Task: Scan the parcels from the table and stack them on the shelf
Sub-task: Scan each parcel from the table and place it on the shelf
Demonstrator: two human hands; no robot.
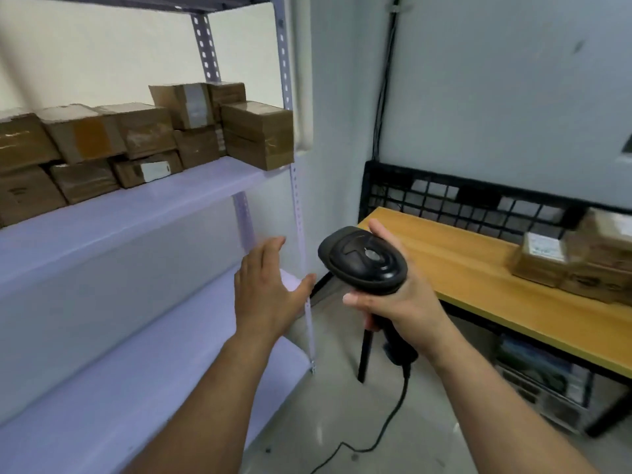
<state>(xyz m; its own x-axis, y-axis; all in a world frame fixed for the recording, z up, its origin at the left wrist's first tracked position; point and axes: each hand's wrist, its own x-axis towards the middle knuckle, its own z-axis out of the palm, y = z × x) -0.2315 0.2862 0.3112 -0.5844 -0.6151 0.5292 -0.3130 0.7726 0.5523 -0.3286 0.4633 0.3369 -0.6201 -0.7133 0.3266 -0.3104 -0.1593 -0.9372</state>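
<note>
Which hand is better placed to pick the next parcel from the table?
Probably the left hand: it is open and empty. The right hand grips the scanner, though the table parcels lie on its side.

The person's left hand (266, 295) was bare, and so was the right hand (407, 299); behind the left hand the left forearm (212, 398) ran on uncovered along all of its visible length; the right forearm (489, 391) behind the right hand was bare in the same way; each looked slim just behind the wrist and broader farther from the hand; the right hand's thumbnail was short and rounded; finer marks on either arm were too blurred to tell.
</note>
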